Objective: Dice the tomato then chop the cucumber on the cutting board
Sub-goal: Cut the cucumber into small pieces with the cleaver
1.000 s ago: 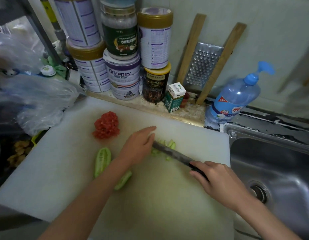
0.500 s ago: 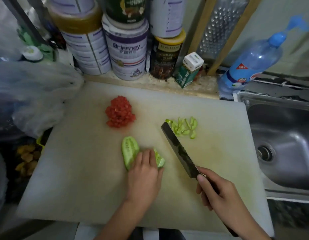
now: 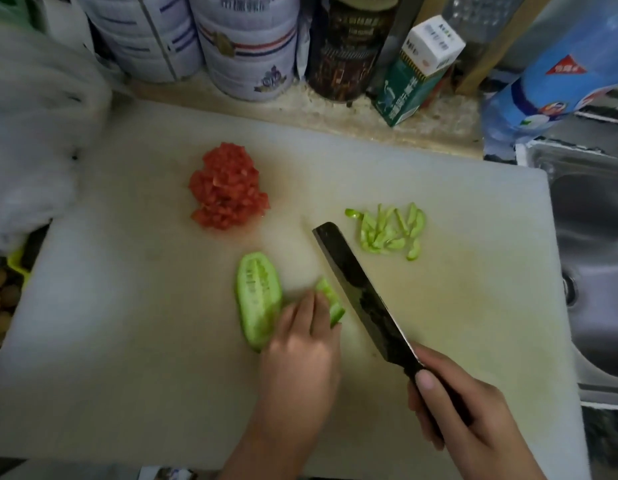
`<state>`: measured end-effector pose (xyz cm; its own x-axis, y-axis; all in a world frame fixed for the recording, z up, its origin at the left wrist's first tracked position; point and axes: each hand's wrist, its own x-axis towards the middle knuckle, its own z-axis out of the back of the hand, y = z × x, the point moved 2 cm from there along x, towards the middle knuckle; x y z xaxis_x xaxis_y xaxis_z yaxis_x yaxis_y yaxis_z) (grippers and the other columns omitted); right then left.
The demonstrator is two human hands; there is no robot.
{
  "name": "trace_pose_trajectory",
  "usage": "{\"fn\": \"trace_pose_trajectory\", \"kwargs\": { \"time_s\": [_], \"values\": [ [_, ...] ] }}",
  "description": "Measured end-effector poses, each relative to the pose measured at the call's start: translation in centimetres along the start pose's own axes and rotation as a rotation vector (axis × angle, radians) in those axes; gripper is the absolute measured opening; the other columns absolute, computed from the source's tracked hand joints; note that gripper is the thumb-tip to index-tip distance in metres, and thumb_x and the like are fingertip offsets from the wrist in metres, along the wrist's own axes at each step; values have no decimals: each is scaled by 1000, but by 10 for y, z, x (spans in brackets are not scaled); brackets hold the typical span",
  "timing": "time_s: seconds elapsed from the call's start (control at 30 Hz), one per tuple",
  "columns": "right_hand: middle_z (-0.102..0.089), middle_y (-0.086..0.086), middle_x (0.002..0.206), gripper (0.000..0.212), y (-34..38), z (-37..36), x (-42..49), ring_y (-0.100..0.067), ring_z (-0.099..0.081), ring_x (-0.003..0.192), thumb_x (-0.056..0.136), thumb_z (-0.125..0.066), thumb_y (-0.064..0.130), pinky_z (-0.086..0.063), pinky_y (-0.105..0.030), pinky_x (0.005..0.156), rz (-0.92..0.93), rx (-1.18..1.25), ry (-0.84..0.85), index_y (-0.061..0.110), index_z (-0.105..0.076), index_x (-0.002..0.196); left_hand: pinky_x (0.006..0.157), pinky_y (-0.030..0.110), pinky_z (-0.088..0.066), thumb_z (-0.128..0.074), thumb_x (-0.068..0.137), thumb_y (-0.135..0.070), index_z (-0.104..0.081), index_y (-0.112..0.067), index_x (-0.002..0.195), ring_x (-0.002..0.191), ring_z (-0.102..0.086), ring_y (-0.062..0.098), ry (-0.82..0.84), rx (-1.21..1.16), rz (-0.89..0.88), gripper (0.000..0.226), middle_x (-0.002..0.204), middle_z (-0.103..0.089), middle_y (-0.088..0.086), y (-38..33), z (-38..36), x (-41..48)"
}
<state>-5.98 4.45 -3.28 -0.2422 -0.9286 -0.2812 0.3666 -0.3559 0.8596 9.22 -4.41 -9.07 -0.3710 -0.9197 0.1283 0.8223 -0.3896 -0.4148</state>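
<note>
A white cutting board (image 3: pixel 127 323) fills the middle of the view. A heap of diced red tomato (image 3: pixel 228 192) lies at its far centre-left. Thin cucumber slices (image 3: pixel 390 232) lie to the right of it. A cucumber half (image 3: pixel 257 299) lies cut side up near the middle. Beside it, a smaller cucumber piece (image 3: pixel 332 301) sits under the fingers of my left hand (image 3: pixel 300 355), which holds it down. My right hand (image 3: pixel 463 417) grips the dark handle of a cleaver-like knife (image 3: pixel 356 289). Its blade points away from me, just right of the small piece.
Several tins (image 3: pixel 245 46) and a green carton (image 3: pixel 418 67) stand along the wall behind the board. A blue bottle (image 3: pixel 560 74) lies at the right, above a steel sink (image 3: pixel 598 271). Plastic bags (image 3: pixel 34 133) crowd the left edge.
My left hand came back from the slices to the small cucumber piece near the middle. The knife swung round from lying across the board to pointing away. The camera moved closer to the board.
</note>
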Motion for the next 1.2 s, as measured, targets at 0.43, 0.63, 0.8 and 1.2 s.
{"fn": "trace_pose_trajectory", "kwargs": {
  "time_s": [0.43,0.63,0.8,1.2],
  "values": [
    [-46,11,74,38,-13,45,26,-4,-45,50,97,-45,36,-39,-12,47,336,-399,231,32,-52,135,84,26,-48,-51,94,-22,-73,1,95,90,-60,18,-181,-221,125,31,95,-71,10,-5,-3,-7],
    [-49,4,72,38,-15,55,31,-8,-46,49,98,-46,34,-40,-16,47,392,-428,273,29,-52,135,73,22,-48,-51,93,-20,-73,-1,94,78,-61,16,-208,-215,161,29,90,-70,7,-8,-4,-7],
    [-48,6,74,37,-15,59,33,-5,-46,52,98,-45,35,-40,-14,51,424,-451,307,28,-53,134,69,15,-42,-52,92,-19,-73,-2,90,74,-58,14,-201,-224,204,27,85,-67,4,-9,-3,-8],
    [-49,4,72,37,-7,60,31,-8,-43,48,99,-43,37,-40,-16,48,454,-540,327,25,-58,131,60,13,-31,-53,88,-18,-71,-1,81,64,-48,11,-209,-235,220,25,73,-61,4,-7,-2,-7]
  ]
}}
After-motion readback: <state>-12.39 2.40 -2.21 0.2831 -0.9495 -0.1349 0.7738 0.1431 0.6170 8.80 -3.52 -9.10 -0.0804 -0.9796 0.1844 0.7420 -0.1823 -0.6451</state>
